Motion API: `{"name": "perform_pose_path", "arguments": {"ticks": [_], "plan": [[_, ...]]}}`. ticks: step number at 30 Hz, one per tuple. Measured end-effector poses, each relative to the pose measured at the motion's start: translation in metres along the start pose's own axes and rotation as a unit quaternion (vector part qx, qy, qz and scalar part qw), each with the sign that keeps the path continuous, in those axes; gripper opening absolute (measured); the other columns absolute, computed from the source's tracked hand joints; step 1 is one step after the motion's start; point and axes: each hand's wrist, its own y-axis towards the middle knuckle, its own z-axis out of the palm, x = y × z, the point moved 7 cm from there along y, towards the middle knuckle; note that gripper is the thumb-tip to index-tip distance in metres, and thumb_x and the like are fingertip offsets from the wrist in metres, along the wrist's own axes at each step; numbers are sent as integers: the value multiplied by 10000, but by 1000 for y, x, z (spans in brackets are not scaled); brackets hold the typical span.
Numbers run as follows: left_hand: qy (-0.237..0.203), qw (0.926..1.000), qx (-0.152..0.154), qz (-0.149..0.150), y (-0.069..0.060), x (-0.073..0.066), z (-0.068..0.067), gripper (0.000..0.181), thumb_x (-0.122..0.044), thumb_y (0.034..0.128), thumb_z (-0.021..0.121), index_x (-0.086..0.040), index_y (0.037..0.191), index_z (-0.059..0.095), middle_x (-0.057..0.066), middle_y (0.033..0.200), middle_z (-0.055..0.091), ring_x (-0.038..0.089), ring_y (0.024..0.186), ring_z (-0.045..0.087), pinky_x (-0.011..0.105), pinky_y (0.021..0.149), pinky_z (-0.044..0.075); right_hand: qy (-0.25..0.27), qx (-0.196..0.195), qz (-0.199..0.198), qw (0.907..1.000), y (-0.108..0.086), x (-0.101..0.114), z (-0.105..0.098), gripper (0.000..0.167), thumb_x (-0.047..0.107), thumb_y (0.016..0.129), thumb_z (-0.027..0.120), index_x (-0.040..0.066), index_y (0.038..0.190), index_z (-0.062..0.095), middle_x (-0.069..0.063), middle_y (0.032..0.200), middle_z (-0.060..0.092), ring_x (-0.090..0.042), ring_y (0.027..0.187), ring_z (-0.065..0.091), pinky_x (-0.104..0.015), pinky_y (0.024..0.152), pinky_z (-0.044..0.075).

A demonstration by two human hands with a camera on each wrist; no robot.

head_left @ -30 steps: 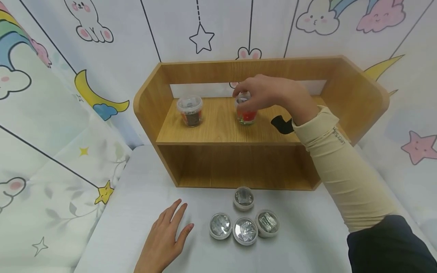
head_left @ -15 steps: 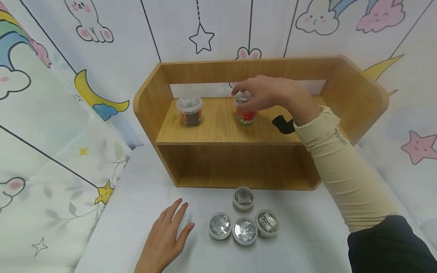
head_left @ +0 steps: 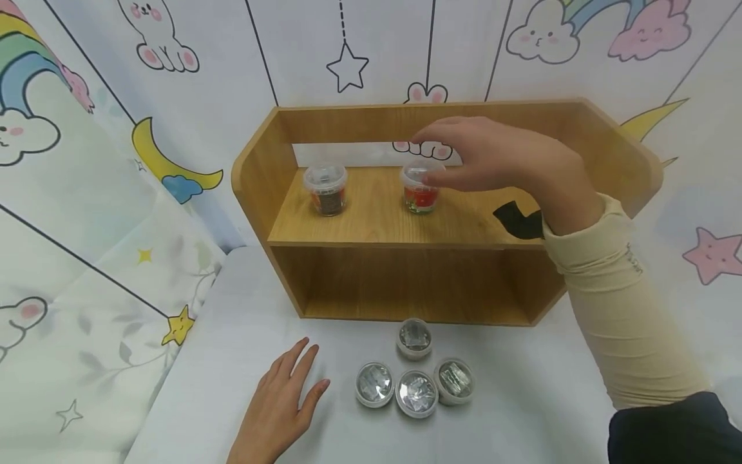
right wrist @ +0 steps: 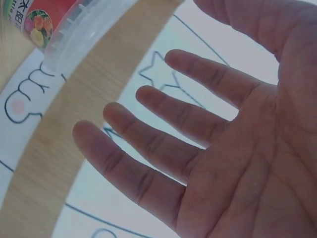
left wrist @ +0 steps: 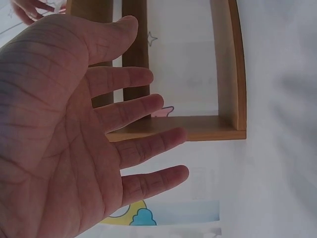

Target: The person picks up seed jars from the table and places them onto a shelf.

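Right hand (head_left: 505,154), fingers extended, held nothing near the red-labelled cup (head_left: 420,197). It seemed light, stiff-walled, best gripped round its sides.

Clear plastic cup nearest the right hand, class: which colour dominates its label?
Its printed label is mostly red, clearest in the right wrist view.
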Motion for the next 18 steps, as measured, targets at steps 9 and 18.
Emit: {"name": "perform_pose_path", "arguments": {"ticks": [9, 18], "plan": [[-39, 10000, 25, -15, 0, -1, 0, 557, -339, 893, 733, -71, 1357, 581, 120, 1428, 506, 346, 1220, 527, 544, 917, 480, -277, -335, 139, 9990, -44, 10, 1, 655, 453, 957, 603, 192, 1519, 391, -123, 1558, 325, -377, 1364, 366, -613, 1020, 385], [-73, 10000, -3, -56, -1, -1, -1, 554, -330, 887, 740, -64, 1348, 586, 134, 1411, 521, 352, 1199, 539, 548, 897, 490, -276, -733, 1, 9969, -78, 11, 16, 665, 539, 949, 571, 238, 1516, 395, -96, 1553, 348, -361, 1362, 388, -606, 1002, 406]]}}
